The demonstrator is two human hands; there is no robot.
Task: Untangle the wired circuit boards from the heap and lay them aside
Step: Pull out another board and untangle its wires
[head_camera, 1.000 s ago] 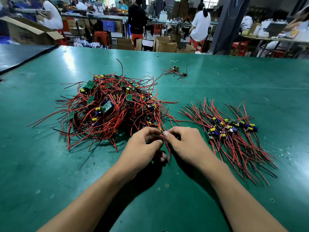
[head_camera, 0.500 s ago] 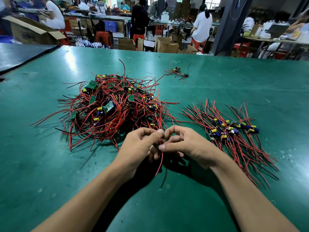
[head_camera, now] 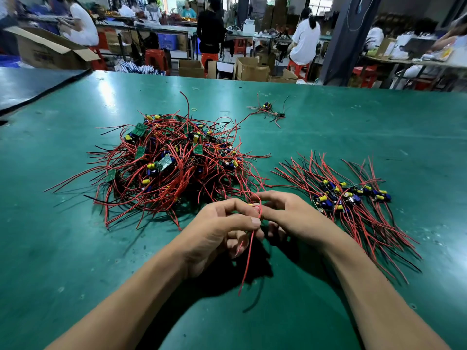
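Red wire [head_camera: 249, 253] dangles below the left hand [head_camera: 214, 236] and right hand [head_camera: 295, 218], whose curled fingers [head_camera: 249, 221] pinch its circuit board [head_camera: 250, 204].

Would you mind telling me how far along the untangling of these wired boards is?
Early on. Done: a small sorted batch lies fanned out on the right. In hand: the left hand and right hand pinch one red wire at the near edge of the tangled heap. Left: that heap, much bigger than the batch, plus a stray board farther back.
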